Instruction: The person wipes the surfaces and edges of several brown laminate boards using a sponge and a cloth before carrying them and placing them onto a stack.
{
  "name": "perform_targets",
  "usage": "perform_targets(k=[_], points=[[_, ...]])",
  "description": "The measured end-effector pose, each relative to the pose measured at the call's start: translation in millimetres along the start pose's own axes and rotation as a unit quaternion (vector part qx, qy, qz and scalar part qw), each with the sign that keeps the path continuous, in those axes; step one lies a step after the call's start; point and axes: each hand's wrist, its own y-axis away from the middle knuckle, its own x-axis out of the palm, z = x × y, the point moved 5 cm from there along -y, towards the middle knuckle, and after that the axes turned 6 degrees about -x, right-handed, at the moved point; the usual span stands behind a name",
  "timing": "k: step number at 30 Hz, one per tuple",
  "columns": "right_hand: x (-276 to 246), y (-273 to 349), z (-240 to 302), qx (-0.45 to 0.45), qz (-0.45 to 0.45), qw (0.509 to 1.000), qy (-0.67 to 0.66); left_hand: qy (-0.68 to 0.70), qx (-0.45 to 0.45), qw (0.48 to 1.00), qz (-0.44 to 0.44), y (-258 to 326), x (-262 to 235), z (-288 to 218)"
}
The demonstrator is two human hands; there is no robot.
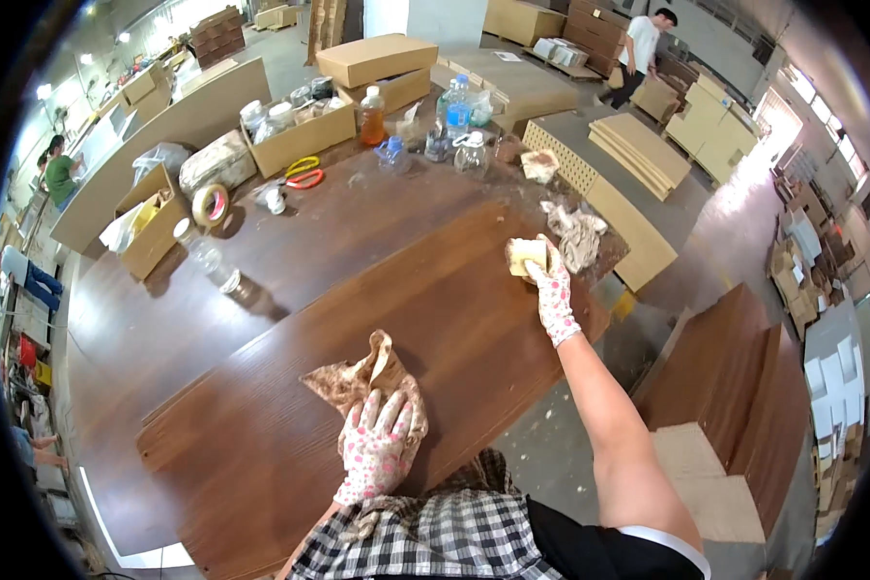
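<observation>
Meanwhile, left hand (375, 447) presses flat a crumpled stained rag (358, 379); right hand (553, 287) grips a pale sponge block (527, 255).

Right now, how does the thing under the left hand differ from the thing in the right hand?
The left hand presses flat on a brown stained rag, which lies crumpled and spread on the dark wooden panel. The right hand grips a pale yellow block, like a sponge, at the panel's far edge. The rag is larger and limp; the block is small and compact. Both touch the same panel.
</observation>
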Motion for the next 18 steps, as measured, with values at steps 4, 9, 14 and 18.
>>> perform_targets(k=[4, 9, 14, 18], points=[[-30, -95, 8, -0.065, 0.021, 0.968, 0.242, -0.009, -0.051, 0.998, -0.022, -39, 12, -18], [-48, -230, -36, -0.159, 0.023, 0.917, 0.364, -0.020, -0.114, 0.992, -0.042, -63, 15, -27], [-56, -325, -79, -0.174, -0.015, 0.862, 0.475, -0.021, -0.119, 0.991, -0.059, -70, 23, -27], [-25, -345, -94, -0.102, 0.054, 0.824, 0.555, -0.044, -0.151, 0.987, -0.045, -63, 25, -23]])
